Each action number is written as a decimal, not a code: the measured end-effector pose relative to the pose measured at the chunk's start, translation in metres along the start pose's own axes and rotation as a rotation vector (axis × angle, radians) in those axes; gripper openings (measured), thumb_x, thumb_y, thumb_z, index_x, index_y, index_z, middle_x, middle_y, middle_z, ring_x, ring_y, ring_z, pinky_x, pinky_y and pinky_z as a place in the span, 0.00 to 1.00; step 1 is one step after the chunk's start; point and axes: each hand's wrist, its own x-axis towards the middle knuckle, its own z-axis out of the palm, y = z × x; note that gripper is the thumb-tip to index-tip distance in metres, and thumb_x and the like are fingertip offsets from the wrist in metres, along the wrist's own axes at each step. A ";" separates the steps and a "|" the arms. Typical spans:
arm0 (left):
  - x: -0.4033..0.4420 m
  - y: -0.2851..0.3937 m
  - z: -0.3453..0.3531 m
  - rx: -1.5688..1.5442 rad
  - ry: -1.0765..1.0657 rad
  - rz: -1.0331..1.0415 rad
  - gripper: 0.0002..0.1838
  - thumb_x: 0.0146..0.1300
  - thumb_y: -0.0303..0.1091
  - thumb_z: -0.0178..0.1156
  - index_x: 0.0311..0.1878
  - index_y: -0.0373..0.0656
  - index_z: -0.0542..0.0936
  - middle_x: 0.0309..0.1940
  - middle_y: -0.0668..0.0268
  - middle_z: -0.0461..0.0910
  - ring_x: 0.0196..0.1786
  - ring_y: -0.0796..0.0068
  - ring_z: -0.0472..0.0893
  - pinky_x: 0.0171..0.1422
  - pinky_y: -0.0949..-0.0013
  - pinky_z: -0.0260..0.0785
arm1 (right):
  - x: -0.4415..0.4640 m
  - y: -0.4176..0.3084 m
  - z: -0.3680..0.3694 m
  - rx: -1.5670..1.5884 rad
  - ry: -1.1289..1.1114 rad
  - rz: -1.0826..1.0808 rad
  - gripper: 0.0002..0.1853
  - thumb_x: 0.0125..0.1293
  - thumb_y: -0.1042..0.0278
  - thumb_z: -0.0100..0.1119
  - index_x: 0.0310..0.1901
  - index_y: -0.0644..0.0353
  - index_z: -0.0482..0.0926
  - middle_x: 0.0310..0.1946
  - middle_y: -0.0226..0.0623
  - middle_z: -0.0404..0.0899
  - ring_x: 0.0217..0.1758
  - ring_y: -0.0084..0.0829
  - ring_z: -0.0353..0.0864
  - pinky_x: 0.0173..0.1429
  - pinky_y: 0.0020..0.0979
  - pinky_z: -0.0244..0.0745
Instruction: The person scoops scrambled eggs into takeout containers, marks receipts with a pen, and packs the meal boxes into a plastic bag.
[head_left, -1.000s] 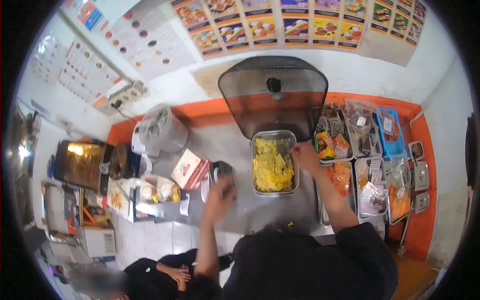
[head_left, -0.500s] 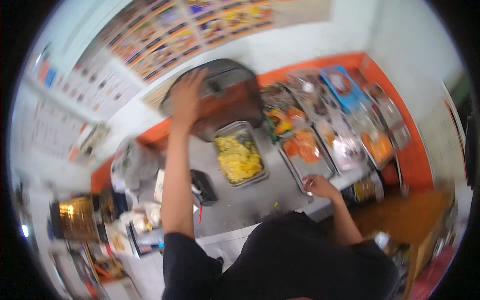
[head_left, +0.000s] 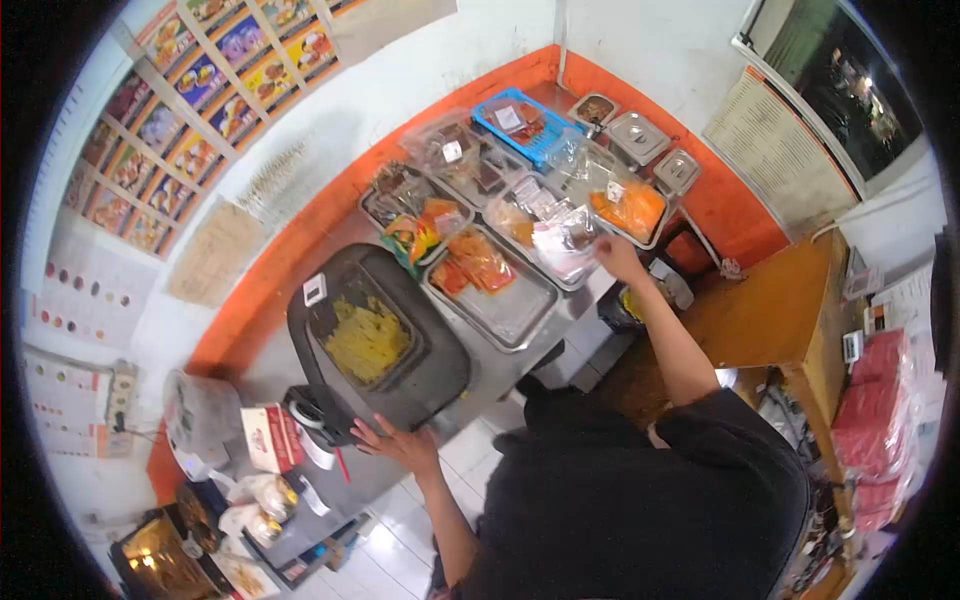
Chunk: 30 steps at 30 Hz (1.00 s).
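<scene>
A dark grey cover (head_left: 430, 375) with a clear window lies on the steel table. Yellow food (head_left: 365, 340) in a tray shows through the window. At the cover's near left edge is my left hand (head_left: 400, 447), open with fingers spread, holding nothing; whether it touches the edge I cannot make out. Over to the right, my right hand (head_left: 622, 260) is closed, its fingers curled by a tray of plastic-wrapped packs (head_left: 563, 238). What those fingers hold, if anything, is hidden. Left of it is a metal tray (head_left: 525, 308) with orange-red packs (head_left: 475, 265).
A blue basket (head_left: 520, 125), a bag of orange food (head_left: 630, 208) and lidded steel containers (head_left: 638, 138) stand at the back right. At left are a red-and-white box (head_left: 270, 438), a black device (head_left: 315, 415) and a clear tub (head_left: 200, 415). A wooden table (head_left: 745, 320) stands at right.
The dark grey cover, upright behind the food tray before, now lies over it. My left hand has come down from the cover's top to its near edge. The view has turned right.
</scene>
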 end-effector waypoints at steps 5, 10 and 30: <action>-0.053 -0.025 0.057 0.224 -0.097 -0.088 0.50 0.60 0.47 0.65 0.81 0.48 0.49 0.80 0.46 0.46 0.82 0.41 0.45 0.80 0.31 0.34 | 0.091 0.015 0.013 -0.142 0.105 -0.223 0.17 0.55 0.64 0.66 0.44 0.64 0.82 0.37 0.50 0.83 0.44 0.49 0.83 0.48 0.44 0.77; -0.028 0.007 0.065 0.193 -0.122 -0.226 0.51 0.55 0.35 0.63 0.80 0.43 0.49 0.79 0.44 0.48 0.81 0.39 0.49 0.80 0.32 0.36 | 0.135 0.013 0.045 -0.152 -0.015 -0.339 0.13 0.56 0.65 0.63 0.41 0.62 0.83 0.36 0.53 0.83 0.42 0.52 0.83 0.48 0.47 0.76; -0.058 0.104 0.065 -0.188 -0.068 -0.585 0.47 0.58 0.23 0.59 0.79 0.36 0.46 0.73 0.43 0.52 0.67 0.47 0.69 0.67 0.48 0.64 | 0.131 0.041 0.004 -0.258 -0.221 -0.254 0.09 0.60 0.68 0.59 0.36 0.65 0.84 0.38 0.53 0.84 0.45 0.52 0.84 0.50 0.47 0.78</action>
